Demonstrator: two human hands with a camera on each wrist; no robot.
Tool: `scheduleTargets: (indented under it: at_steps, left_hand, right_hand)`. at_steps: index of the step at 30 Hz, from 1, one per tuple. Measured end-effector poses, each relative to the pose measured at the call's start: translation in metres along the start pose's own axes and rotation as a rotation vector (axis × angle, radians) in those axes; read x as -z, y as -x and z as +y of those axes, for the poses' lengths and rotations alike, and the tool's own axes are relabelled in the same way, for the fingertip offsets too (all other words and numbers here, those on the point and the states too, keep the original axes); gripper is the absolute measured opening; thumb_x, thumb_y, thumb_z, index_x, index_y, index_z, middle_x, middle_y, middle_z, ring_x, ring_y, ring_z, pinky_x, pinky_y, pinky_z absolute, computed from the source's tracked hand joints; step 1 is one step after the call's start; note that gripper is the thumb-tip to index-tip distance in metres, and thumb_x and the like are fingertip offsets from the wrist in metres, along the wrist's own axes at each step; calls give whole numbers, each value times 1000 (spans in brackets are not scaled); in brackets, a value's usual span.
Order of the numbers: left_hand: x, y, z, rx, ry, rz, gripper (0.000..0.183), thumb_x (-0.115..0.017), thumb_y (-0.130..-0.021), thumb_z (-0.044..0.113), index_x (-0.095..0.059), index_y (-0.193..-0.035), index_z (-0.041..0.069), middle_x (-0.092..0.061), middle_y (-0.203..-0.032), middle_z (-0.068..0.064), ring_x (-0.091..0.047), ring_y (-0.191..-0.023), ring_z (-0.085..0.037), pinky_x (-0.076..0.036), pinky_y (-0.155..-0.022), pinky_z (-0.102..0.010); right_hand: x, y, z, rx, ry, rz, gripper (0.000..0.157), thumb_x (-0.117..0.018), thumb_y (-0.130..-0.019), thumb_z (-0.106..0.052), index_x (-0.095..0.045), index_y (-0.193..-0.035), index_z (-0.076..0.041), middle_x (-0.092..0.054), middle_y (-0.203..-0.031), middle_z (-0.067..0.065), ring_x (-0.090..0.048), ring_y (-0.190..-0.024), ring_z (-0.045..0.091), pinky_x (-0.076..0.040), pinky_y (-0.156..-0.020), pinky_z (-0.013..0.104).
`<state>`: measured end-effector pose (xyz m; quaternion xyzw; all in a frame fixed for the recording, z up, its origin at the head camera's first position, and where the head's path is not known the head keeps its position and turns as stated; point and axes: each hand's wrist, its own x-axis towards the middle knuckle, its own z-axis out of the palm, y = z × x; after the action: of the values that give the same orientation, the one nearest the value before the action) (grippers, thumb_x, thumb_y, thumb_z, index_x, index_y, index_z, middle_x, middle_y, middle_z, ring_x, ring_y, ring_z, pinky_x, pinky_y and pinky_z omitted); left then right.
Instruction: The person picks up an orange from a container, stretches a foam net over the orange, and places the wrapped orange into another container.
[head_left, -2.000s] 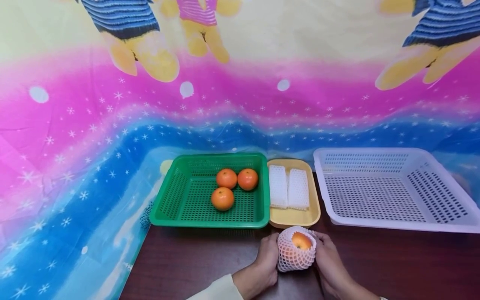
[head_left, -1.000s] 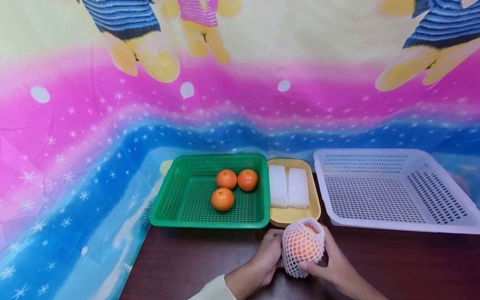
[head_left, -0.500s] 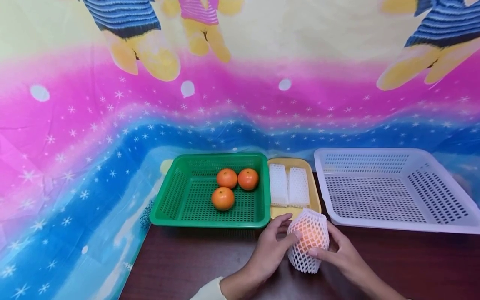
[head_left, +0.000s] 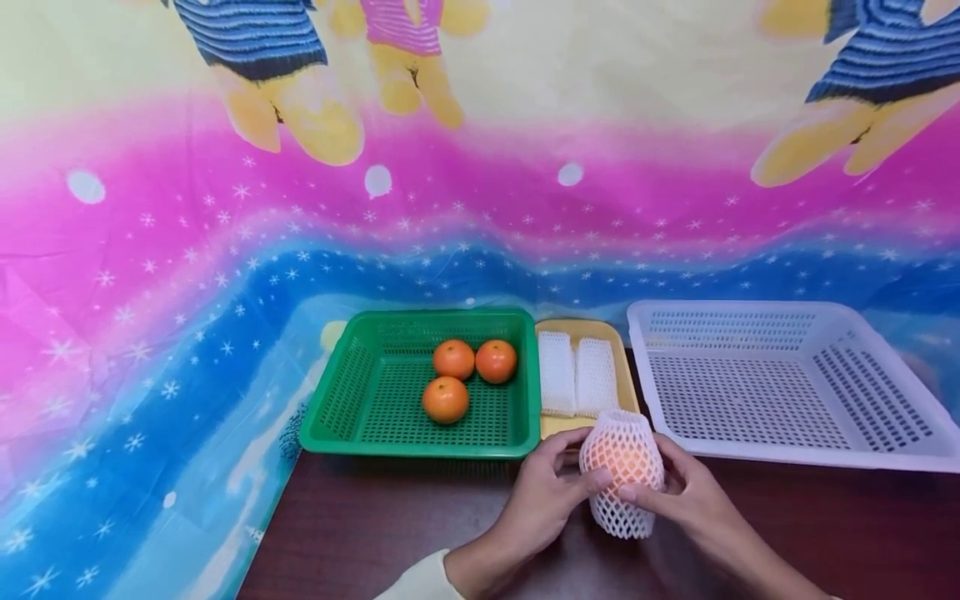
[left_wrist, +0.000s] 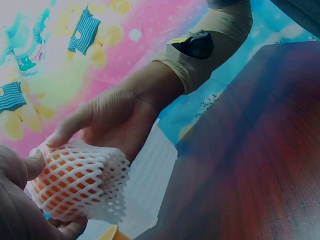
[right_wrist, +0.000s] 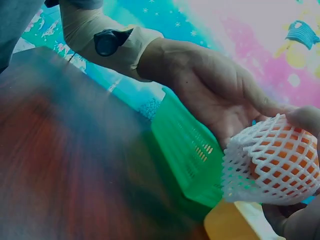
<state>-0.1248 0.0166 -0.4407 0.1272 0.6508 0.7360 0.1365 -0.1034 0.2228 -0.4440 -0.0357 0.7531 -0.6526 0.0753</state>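
Note:
Both hands hold one orange (head_left: 622, 461) in a white foam net sleeve (head_left: 627, 521), just above the table at the front of the yellow tray. My left hand (head_left: 542, 496) grips it from the left, its thumb across the front of the net. On the other side my right hand (head_left: 693, 500) grips it too, with its thumb near the left one. The net reaches past the fruit at top and bottom, its loose end (left_wrist: 117, 185) showing in the left wrist view. In the right wrist view the orange (right_wrist: 285, 155) shows through the mesh.
A green basket (head_left: 420, 447) with three bare oranges (head_left: 446, 400) stands at the left. Beside it, a yellow tray (head_left: 555, 427) holds two flat white foam nets (head_left: 557, 372). At the right is a white basket (head_left: 750, 392). A patterned cloth (head_left: 480, 200) hangs behind the dark table (head_left: 375, 517).
The netted orange has moved a little right and away from me and turned, its opening now facing up. Both thumbs have come round to its front. The baskets and tray have not moved.

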Motion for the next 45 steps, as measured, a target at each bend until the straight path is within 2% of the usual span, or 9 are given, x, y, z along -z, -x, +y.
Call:
scheduleTargets:
  at_steps: [2,6,9,15,19,26,35,40,45]
  left_hand:
    - [-2,-3,0,-3,-23,-2,58,-77,-93,30,-58,-141,5,-63,-136,-12,-67,-114,-14,-57,-92,-23]
    - [-9,-9,2,-51,-253,25,55,-61,-103,39,-50,-147,10,-63,-134,-5,-66,-114,-9,-56,-95,-24]
    - [-16,-15,2,-161,-553,55,45,-50,-108,38,-52,-145,12,-65,-131,-2,-64,-116,-9,-54,-98,-24]
    - [-35,-31,0,-403,-1226,-15,42,-59,-105,28,-54,-143,12,-66,-133,2,-62,-122,-10,-49,-103,-24]
    - [-51,-46,-2,-594,-1464,-100,43,-60,-104,32,-58,-142,13,-67,-132,4,-61,-124,-9,-47,-106,-23]
    - [-76,-71,-10,-830,-1625,-127,22,-61,-103,31,-70,-119,19,-70,-113,11,-64,-109,-4,-51,-94,-18]
    - [-95,-76,-24,-898,-1905,-6,25,-52,-100,21,-71,-118,22,-72,-104,12,-63,-97,-5,-52,-85,-22]
    - [-98,-77,-25,-954,-1936,76,28,-47,-99,14,-73,-100,25,-70,-92,12,-62,-86,-5,-53,-79,-23]
    - [-100,-76,-28,-953,-1941,63,26,-47,-98,16,-71,-99,26,-70,-92,12,-62,-85,-4,-53,-77,-22]
  right_hand:
    - [5,0,-4,14,45,4,71,-73,-91,-4,-36,-150,6,-62,-126,25,-70,-104,8,-61,-83,30]
    - [24,-9,-16,40,245,29,81,-78,-87,-11,-32,-152,6,-58,-129,30,-69,-108,19,-60,-80,27]
    - [44,-23,-30,63,466,77,92,-84,-83,-21,-30,-154,5,-55,-132,32,-64,-113,36,-57,-80,31]
    - [92,-74,-47,244,772,177,103,-93,-68,-21,-34,-147,11,-53,-126,34,-57,-107,47,-57,-79,55]
    - [122,-113,-41,365,1000,150,102,-94,-59,-16,-40,-138,18,-54,-115,34,-53,-99,45,-55,-74,55]
    - [167,-156,-11,327,1309,-5,93,-92,-64,-24,-42,-132,16,-54,-121,35,-51,-107,49,-49,-86,62]
    - [178,-182,-5,262,1405,-175,90,-93,-68,-20,-41,-134,12,-51,-130,35,-50,-116,51,-49,-94,64]
    - [170,-191,-7,196,1405,-240,88,-91,-67,-11,-39,-135,13,-44,-136,40,-44,-123,58,-48,-96,67]
    - [174,-197,7,80,1368,-280,92,-89,-68,-6,-35,-140,13,-31,-144,45,-30,-133,65,-43,-98,71]
